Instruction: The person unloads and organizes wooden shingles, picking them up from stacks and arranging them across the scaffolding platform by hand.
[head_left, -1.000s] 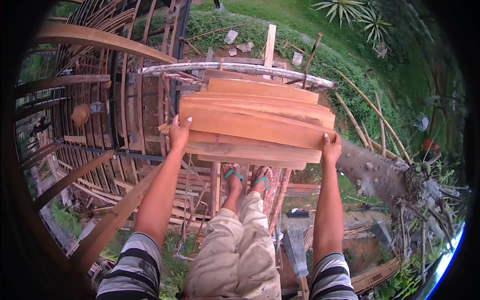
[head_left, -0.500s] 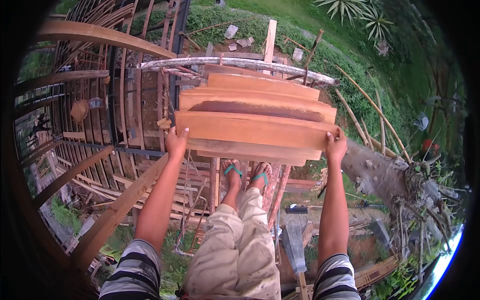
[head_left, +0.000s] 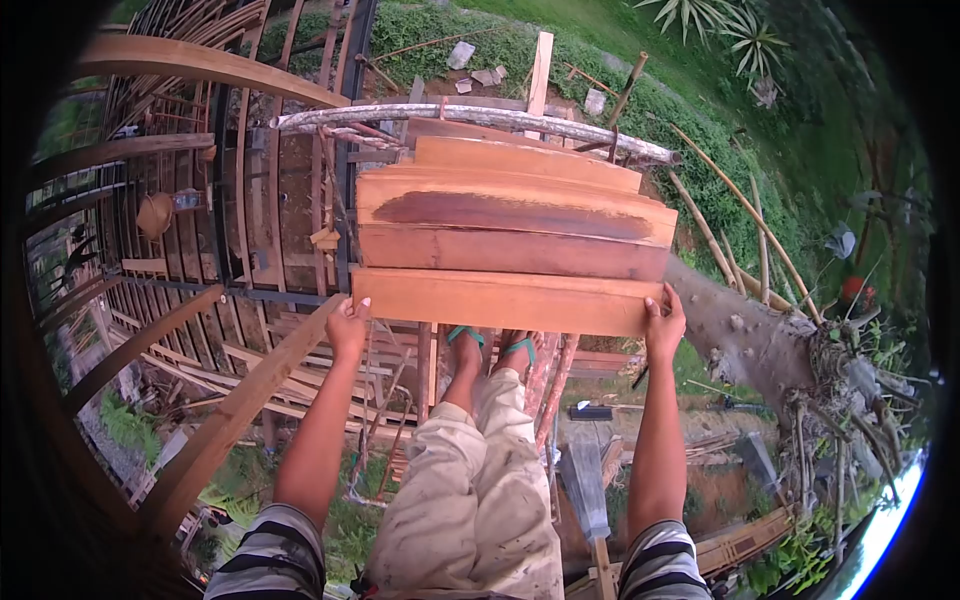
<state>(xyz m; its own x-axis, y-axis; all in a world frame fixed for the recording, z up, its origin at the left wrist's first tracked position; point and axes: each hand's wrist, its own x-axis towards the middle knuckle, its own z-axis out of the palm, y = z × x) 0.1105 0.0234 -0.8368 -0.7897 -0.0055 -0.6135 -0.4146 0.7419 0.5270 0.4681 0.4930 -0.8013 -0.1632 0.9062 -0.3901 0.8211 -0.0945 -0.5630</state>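
Note:
An orange-brown wooden board (head_left: 505, 300) spans crosswise in front of me, above my feet. My left hand (head_left: 348, 324) grips its left end, thumb on the near face. At the other end my right hand (head_left: 664, 320) holds it the same way, with the fingers partly hidden behind. Beyond it lie several similar boards in overlapping rows. One board (head_left: 515, 214) there carries a long dark stain, and a redder board (head_left: 510, 252) shows between that one and the board in my hands.
I stand in green-strapped sandals (head_left: 519, 347) high on a scaffold of poles. A pale round pole (head_left: 475, 118) crosses behind the boards. Timber beams (head_left: 235, 415) and dark framing rise on the left. A thick tree trunk (head_left: 745, 335) stands right; grass lies below.
Both hands have brought the held board toward me, lower in view. The redder board behind it has come into sight, and the held board now covers part of my feet.

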